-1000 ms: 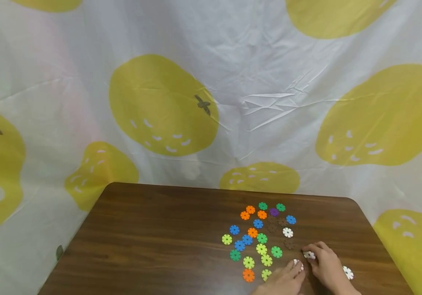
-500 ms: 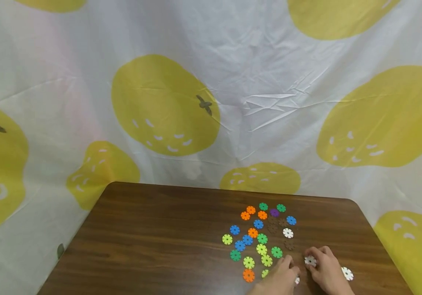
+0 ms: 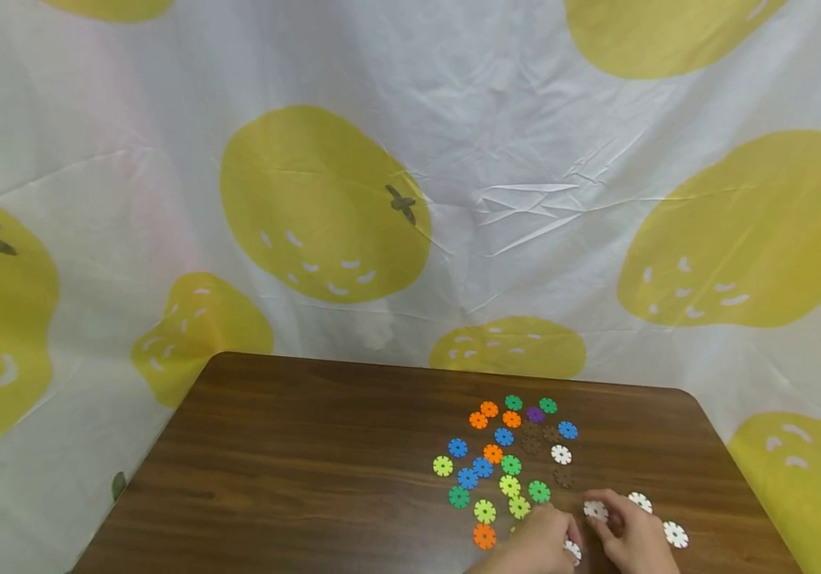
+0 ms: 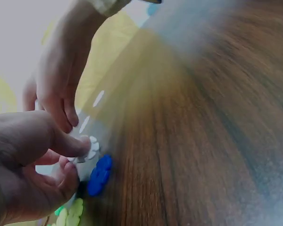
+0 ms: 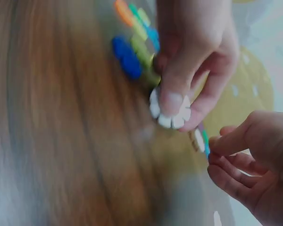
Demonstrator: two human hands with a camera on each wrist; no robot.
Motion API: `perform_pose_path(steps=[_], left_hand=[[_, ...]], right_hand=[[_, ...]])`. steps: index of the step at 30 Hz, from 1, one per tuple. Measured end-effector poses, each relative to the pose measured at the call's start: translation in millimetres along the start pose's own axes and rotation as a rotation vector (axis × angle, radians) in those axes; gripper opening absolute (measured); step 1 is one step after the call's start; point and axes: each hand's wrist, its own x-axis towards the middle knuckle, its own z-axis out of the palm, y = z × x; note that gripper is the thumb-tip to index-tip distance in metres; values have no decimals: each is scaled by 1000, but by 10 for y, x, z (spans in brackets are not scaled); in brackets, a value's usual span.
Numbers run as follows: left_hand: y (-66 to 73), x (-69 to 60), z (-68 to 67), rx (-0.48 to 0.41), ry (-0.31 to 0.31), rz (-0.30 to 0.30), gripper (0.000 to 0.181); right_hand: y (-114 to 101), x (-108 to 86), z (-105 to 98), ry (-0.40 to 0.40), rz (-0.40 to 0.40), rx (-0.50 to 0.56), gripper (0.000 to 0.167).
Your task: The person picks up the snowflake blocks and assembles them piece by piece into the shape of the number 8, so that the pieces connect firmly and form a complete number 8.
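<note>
My left hand (image 3: 536, 542) pinches a white interlocking disc (image 3: 573, 552) with notched edges. In the right wrist view its thumb lies flat over that disc (image 5: 172, 113). Close by on the right, my right hand (image 3: 633, 530) holds another white interlocking disc (image 3: 595, 511) between thumb and fingers. The two discs are apart. In the left wrist view the left hand (image 4: 33, 165) is nearest, and the right hand (image 4: 61, 70) reaches down behind it. What the right fingers hold is hidden there.
Several notched discs lie flat on the brown wooden table (image 3: 296, 462), among them an orange disc (image 3: 485, 536), a blue disc (image 3: 468, 478) and a purple disc (image 3: 536, 414). Two white discs lie by the right hand, one a white disc (image 3: 675, 534). A lemon-print cloth (image 3: 353, 335) hangs behind.
My left hand has drawn back toward the near edge with its white disc. The right hand has shifted slightly nearer with its disc, uncovering a white disc beside it.
</note>
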Motion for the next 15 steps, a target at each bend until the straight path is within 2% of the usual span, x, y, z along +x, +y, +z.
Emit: perform_pose_path(steps=[1,3,4,6,8,11,15], left_hand=[[-9,-18,-20,-41,-1,7,16],[-40,-58,-76,-188,-1,19,11],[-63,-82,-112,-237,6,39,8],[-107,-138,-204,-403,3,63,5],[-147,-195,-312,-525,14,88,6],[-193,-277,-494,-624,47,108,8],[-214,-363,-724,-671,101,131,14]], right_hand=[[-30,-4,-2,23,-9,23,38],[-110,-3,-21,41,-10,64,38],[-158,-1,-36,45,-7,84,38],[-259,8,-73,43,11,119,37],[-370,15,-115,34,31,155,36],[-524,38,-165,45,36,207,38],[-726,81,-218,55,65,305,36]])
